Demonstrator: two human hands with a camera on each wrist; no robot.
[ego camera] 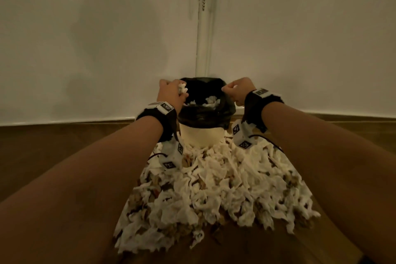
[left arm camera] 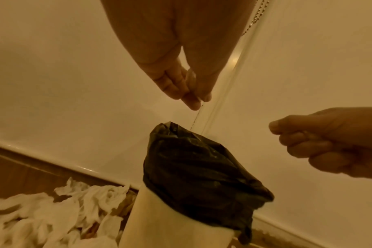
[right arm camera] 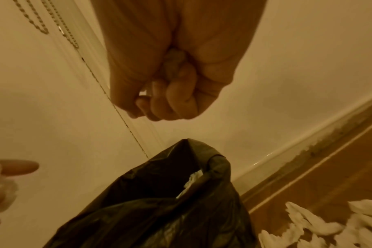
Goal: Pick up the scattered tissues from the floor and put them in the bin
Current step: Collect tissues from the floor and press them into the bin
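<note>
Your left hand (ego camera: 170, 92) & right hand (ego camera: 236, 91), each w/ fingers curled round a tissue wad (ego camera: 182, 88), are over the bin (ego camera: 200, 135), w/ the tissue pile (ego camera: 214, 188) on the floor (ego camera: 53, 146) below.

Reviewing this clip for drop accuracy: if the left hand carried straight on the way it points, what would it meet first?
Probably the wall behind the bin: the left hand, gripping a tissue, sits above the liner's left rim; depth unclear.
</note>
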